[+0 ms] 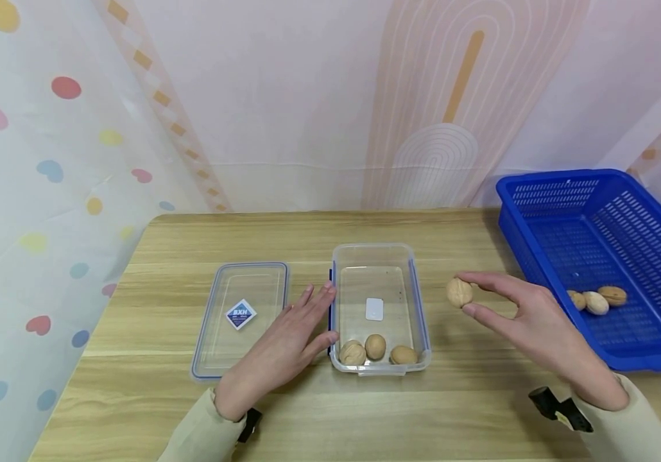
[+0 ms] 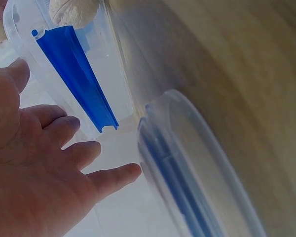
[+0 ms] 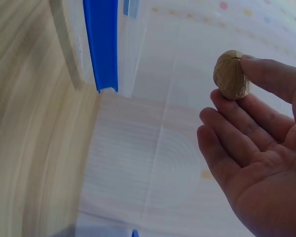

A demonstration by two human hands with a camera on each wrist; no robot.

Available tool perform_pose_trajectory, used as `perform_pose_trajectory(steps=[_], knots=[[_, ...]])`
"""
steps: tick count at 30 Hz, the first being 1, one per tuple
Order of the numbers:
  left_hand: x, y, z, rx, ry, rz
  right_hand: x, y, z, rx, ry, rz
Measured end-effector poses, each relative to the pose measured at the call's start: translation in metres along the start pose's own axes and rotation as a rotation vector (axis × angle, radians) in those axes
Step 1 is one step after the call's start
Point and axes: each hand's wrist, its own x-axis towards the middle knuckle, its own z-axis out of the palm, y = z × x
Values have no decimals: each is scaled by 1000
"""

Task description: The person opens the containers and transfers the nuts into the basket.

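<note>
Between thumb and fingers my right hand pinches a walnut, held in the air between the clear box and the blue basket. The same walnut shows in the right wrist view. My left hand has its fingers extended along the left side of the clear plastic box, fingertips at its rim. Inside the box, along its near end, lie three walnuts: one at the left, a smaller one in the middle and one at the right.
A clear lid with a blue seal lies flat left of the box, partly under my left hand. On the right stands a blue plastic basket with three nuts inside. A patterned curtain hangs behind the wooden table.
</note>
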Motion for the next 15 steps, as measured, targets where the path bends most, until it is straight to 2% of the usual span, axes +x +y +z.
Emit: perform_pose_trajectory(steps=[4, 9, 15], knots=[[0, 0, 0, 2, -6, -7, -2, 3, -5, 24, -5, 41], [0, 0, 0, 4, -8, -8, -4, 4, -11, 70, 13, 46], [0, -1, 0, 1, -8, -4, -7, 7, -18, 48, 27, 79]])
